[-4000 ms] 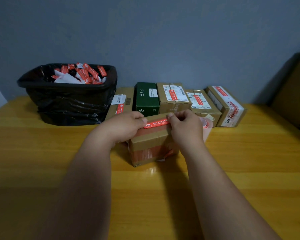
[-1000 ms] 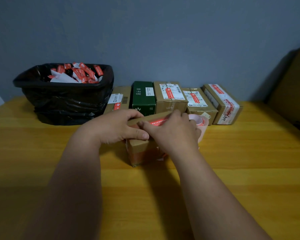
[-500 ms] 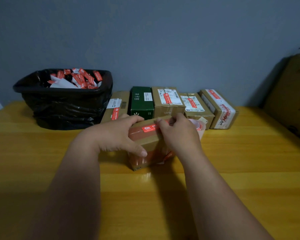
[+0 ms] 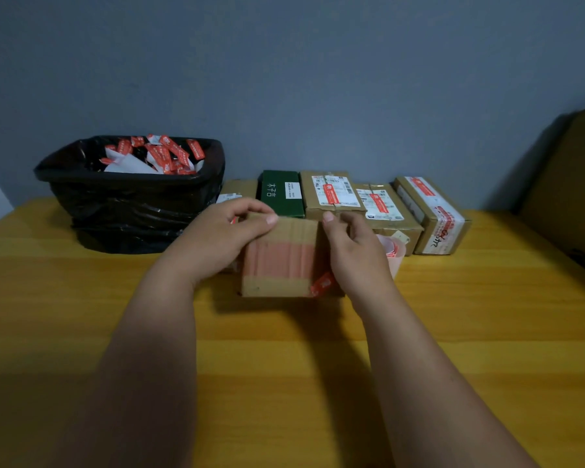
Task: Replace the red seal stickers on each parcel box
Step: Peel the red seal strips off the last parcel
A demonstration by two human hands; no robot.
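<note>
1. grey wall behind, yellow wooden table under your arms; everything you need sits close ahead of your hands.
2. your left hand grips the parcel box at its upper left corner, thumb lying along the top edge and fingers curled over behind.
3. your right hand holds the box's right side, fingers curled round the upper right corner.
4. the box stands on the table between your two hands, its broad taped face turned toward you, pink tape banding the middle.
5. a red seal sticker shows at the lower right edge of the box, just below your right hand.
6. judging by its size and how it stands, the box should be light and stiff; hold it by the cardboard corners, since the taped band is likely slicker.
7. the sticker will likely be thin and tear easily, so lift it from one free end.
8. just past your right hand lies a pale sticker roll, partly hidden.
9. beyond both hands a row of parcels lines the wall, several wearing red seals.
10. beyond your left hand, further left, stands a black bin with discarded red stickers piled in it.
</note>
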